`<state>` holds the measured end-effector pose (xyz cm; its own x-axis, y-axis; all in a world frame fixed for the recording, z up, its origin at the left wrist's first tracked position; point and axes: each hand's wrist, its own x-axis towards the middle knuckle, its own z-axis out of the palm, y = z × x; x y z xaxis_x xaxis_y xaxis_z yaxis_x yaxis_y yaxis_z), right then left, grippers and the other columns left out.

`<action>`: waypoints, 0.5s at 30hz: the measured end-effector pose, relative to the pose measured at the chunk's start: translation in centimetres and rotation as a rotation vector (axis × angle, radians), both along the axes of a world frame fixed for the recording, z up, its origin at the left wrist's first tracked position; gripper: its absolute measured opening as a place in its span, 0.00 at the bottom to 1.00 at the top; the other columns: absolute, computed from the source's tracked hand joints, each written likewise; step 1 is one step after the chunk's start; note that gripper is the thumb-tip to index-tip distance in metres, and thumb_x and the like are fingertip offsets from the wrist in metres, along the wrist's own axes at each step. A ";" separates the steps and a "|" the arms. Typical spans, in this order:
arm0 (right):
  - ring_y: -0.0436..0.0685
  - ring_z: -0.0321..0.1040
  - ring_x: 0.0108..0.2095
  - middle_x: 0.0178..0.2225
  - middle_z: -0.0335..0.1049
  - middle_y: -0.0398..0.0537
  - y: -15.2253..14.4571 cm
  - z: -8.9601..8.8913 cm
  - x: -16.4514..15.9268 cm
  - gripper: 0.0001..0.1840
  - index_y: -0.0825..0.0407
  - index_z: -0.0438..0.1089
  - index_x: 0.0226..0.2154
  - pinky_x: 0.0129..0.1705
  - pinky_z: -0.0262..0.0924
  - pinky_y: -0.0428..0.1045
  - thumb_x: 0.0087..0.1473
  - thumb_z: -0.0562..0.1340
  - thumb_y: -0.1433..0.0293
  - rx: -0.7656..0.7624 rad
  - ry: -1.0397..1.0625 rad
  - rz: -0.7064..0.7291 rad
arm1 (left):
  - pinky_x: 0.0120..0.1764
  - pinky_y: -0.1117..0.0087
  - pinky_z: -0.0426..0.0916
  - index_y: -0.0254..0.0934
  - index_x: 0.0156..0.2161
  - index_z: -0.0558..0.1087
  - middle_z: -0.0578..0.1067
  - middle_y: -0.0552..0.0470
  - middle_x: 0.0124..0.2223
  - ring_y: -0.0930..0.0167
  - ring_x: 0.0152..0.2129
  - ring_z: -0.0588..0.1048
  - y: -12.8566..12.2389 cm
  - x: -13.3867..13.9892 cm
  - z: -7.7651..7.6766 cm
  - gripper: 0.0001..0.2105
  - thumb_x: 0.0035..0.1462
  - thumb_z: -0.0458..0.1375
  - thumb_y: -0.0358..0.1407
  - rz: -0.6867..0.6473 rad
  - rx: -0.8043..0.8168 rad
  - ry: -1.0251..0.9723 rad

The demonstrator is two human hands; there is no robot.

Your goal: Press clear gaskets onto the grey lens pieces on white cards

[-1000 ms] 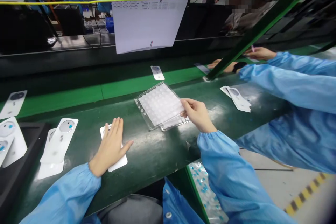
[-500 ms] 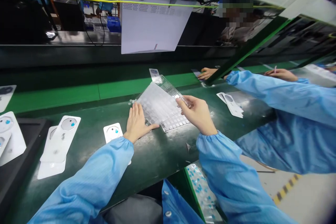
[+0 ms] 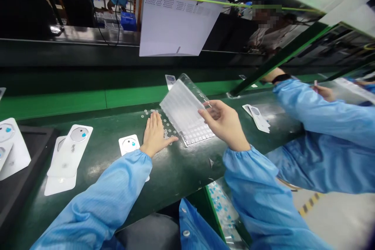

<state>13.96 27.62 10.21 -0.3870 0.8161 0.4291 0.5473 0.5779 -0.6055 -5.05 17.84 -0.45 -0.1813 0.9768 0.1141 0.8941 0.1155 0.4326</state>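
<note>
Two things occupied us at once, as we judged it: holding the clear tray [image 3: 190, 80] tilted and minding the small discs [image 3: 165, 120] strewn on the green surface [image 3: 175, 166]. Our right hand [image 3: 224, 123] had thumb and fingers nearly closed, seemingly on the tray's right edge; our left hand [image 3: 154, 134] lay palm down beside the discs, fingers straight and together, thumb spread, gripping nothing. The next move, we reckoned, called for a steady hold and a low, gentle palm, since such light pieces could easily scatter. The tray was right of the surface's middle, its top corner overlapping the far edge from our view. It looked thin and see-through, with a cloudy white sheet [image 3: 181, 107] across its near face; below showed rows of pale round spots, though we could not tell whether those belonged to another tray.
</note>
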 end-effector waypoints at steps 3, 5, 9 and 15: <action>0.55 0.71 0.27 0.31 0.75 0.48 -1.0 0.0 -0.2 0.17 0.51 0.72 0.41 0.28 0.65 0.49 0.58 0.65 0.55 0.083 -0.045 0.021 | 0.71 0.51 0.44 0.10 0.70 0.43 0.42 0.19 0.72 0.48 0.72 0.43 0.0 0.0 -0.1 0.61 0.54 0.62 0.62 0.008 0.033 -0.007; 0.55 0.71 0.28 0.33 0.76 0.49 -1.6 -0.1 -0.2 0.17 0.50 0.72 0.42 0.27 0.64 0.48 0.59 0.64 0.54 0.106 -0.047 0.028 | 0.71 0.50 0.45 0.10 0.70 0.44 0.43 0.18 0.72 0.48 0.72 0.44 0.0 0.1 -0.2 0.60 0.54 0.62 0.61 0.009 0.047 -0.012; 0.54 0.71 0.28 0.33 0.75 0.48 -2.2 -0.3 0.2 0.18 0.50 0.72 0.43 0.26 0.64 0.47 0.60 0.64 0.53 0.121 -0.023 0.039 | 0.71 0.50 0.46 0.12 0.70 0.45 0.47 0.19 0.72 0.48 0.72 0.46 0.0 0.0 -0.1 0.57 0.55 0.62 0.59 0.011 0.080 -0.052; 0.54 0.69 0.27 0.30 0.72 0.45 -1.8 -1.5 1.4 0.19 0.49 0.69 0.44 0.24 0.61 0.47 0.60 0.64 0.52 0.029 0.170 -0.006 | 0.70 0.42 0.40 0.22 0.70 0.54 0.62 0.27 0.68 0.49 0.68 0.57 0.4 -3.2 1.0 0.43 0.62 0.58 0.53 0.195 0.272 -0.017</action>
